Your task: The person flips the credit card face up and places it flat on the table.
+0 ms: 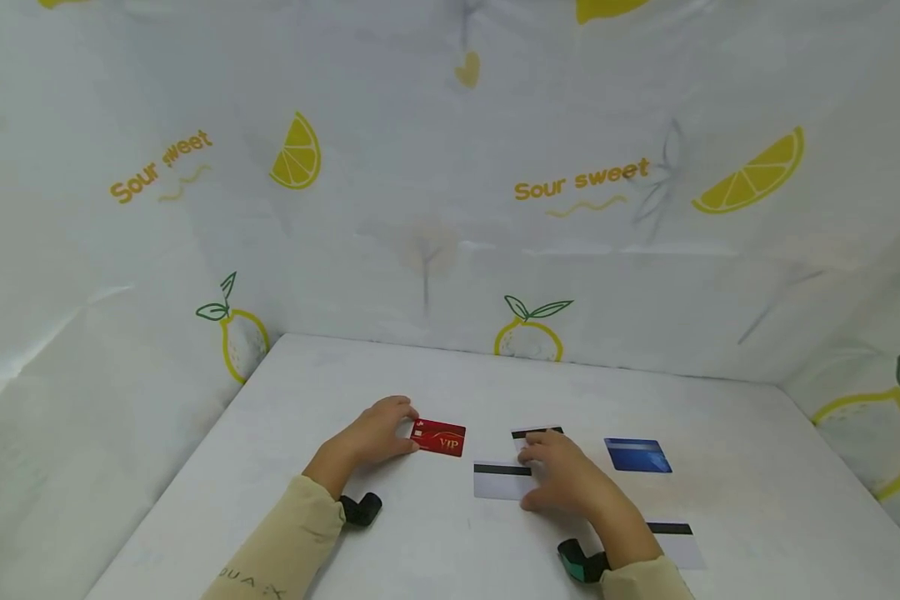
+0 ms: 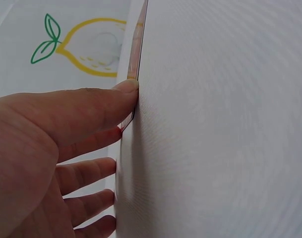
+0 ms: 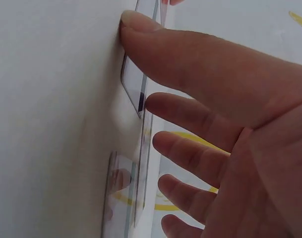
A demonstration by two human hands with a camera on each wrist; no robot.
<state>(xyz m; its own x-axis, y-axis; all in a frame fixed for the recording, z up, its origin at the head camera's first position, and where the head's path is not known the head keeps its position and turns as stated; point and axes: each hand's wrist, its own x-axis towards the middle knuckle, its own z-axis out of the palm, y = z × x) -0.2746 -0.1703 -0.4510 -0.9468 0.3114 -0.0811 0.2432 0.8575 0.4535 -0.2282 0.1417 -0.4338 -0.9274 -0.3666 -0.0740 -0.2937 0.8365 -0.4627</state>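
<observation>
On tbl (image 1: 420, 550): L card (image 1: 442, 440), mid card (image 1: 498, 483) w/ rear card (image 1: 522, 434) behind-R, R card (image 1: 639, 456), front-R card (image 1: 678, 547) nearest.

Your left forearm (image 1: 285, 533) extends forward and inward to the left hand (image 1: 375, 431). Its left thumb (image 2: 91, 111) and left index finger (image 2: 91, 145) form a pinch; the remaining fingers are spread apart. Your right forearm (image 1: 621, 521) angles forward and inward. Your right hand (image 1: 566, 477) faces palm down, right thumb (image 3: 195, 64) set apart from its separated, slightly bent fingers (image 3: 190, 154).
</observation>
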